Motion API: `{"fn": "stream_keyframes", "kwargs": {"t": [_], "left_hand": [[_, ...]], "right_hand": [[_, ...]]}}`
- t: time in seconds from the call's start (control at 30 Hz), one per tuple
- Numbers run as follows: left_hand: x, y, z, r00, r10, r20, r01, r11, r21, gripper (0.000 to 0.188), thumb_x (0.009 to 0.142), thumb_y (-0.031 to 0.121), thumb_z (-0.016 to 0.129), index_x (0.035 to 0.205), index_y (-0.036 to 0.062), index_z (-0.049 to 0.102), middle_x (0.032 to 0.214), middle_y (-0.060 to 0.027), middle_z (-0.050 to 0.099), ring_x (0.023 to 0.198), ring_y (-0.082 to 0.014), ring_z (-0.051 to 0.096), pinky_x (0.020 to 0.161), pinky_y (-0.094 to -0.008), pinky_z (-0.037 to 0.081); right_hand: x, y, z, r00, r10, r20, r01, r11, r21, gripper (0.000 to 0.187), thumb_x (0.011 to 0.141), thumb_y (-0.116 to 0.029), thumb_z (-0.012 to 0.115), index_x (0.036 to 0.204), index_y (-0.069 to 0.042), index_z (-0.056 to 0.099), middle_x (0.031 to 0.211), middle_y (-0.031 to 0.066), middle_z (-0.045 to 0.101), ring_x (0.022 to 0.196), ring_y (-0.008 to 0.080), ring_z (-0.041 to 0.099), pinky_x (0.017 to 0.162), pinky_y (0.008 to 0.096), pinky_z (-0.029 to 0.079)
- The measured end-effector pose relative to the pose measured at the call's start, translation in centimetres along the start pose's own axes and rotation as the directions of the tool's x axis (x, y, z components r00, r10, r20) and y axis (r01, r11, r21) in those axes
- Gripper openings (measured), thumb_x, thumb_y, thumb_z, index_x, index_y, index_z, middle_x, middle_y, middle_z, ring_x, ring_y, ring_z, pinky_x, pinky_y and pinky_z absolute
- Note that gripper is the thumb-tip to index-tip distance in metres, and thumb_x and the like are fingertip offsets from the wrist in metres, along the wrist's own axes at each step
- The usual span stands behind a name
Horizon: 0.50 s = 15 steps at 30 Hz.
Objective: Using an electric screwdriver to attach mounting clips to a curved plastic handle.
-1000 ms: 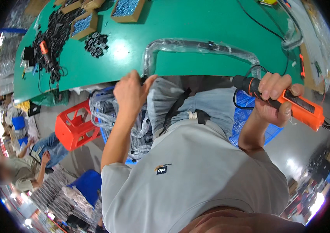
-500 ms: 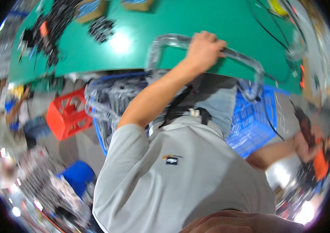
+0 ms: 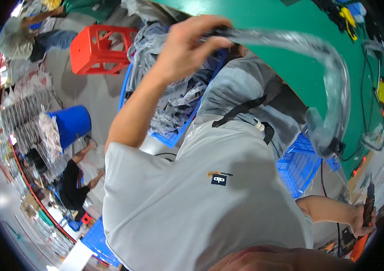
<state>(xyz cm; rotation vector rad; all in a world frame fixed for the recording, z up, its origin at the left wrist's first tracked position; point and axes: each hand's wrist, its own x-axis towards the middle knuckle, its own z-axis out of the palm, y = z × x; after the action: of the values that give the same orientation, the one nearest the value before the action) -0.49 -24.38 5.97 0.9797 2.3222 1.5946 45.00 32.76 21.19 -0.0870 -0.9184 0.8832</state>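
My left hand (image 3: 180, 49) is closed around a bent tube wrapped in clear plastic (image 3: 341, 81), raised over the near edge of the green table (image 3: 287, 13). From my fingers the tube runs right, then curves down to a dark end. Its part behind my hand is hidden. At the lower right, my right hand (image 3: 362, 222) grips a dark electric screwdriver (image 3: 369, 201) with its thin bit pointing up. Something orange (image 3: 359, 247) shows just below that hand; how it joins the tool I cannot tell.
A blue crate (image 3: 167, 137) at my left is piled with plastic-wrapped parts. Another blue crate (image 3: 298, 174) stands to my right below the table. A red stool (image 3: 85, 49), a blue bin (image 3: 75, 124) and other people are farther left. Cables (image 3: 367, 104) lie on the table's right.
My view has turned, and the table edge now slants. The tube's curved side has shifted right and down, with my left hand still on it. The screwdriver in my right hand shows more clearly.
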Motion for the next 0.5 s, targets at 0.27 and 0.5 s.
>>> {"fn": "stream_keyframes", "kwargs": {"t": [0.27,0.5], "left_hand": [[-13.4,-6.9,-11.5,0.806,-0.291,-0.516,0.206,0.955,-0.215,0.029,0.104,0.013,0.061,0.131,0.0026,0.059,0.097,0.0007,0.062,0.083,-0.0054,0.052,0.073,-0.0209,0.042],[-28.5,-14.9,-12.8,0.322,-0.551,-0.770,0.372,0.821,-0.432,0.027,0.106,0.031,0.057,0.119,0.0064,0.058,0.089,-0.0032,0.062,0.071,-0.0121,0.056,0.065,-0.0276,0.047]], "right_hand": [[-7.5,6.5,5.6,0.988,0.138,0.069,-0.133,0.988,-0.073,0.014,0.073,-0.020,0.065,0.078,-0.007,0.060,0.071,0.0166,0.058,0.064,0.0341,0.055,0.064,0.0527,0.045],[-5.8,11.3,2.5,0.957,0.262,0.123,-0.273,0.959,0.081,0.017,0.069,-0.014,0.074,0.080,-0.003,0.068,0.064,0.0201,0.058,0.056,0.0408,0.058,0.059,0.0590,0.049]]}}
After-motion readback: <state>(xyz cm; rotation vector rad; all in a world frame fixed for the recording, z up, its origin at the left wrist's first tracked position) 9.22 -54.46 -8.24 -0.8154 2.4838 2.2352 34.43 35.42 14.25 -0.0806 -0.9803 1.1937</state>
